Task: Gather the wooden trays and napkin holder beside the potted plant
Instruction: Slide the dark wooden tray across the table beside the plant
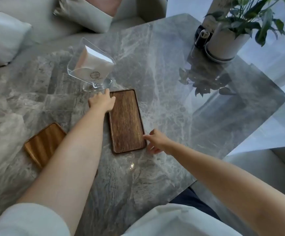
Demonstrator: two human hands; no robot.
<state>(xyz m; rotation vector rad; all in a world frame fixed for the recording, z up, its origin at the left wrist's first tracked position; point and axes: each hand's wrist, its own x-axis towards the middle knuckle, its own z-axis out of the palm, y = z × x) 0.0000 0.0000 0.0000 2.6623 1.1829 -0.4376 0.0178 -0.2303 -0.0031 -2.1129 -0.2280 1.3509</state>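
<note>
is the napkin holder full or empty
Not empty: white napkins fill much of the clear napkin holder, standing upright between its transparent walls.

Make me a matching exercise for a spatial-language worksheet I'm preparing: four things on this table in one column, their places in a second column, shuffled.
Things
1. dark wooden tray
2. light wooden tray
3. napkin holder
4. potted plant

Places
A. far right corner of the table
B. partly under the left forearm
C. between the left hand and right hand
D. just beyond the left hand's fingertips

Pairs: 1-C, 2-B, 3-D, 4-A
</note>
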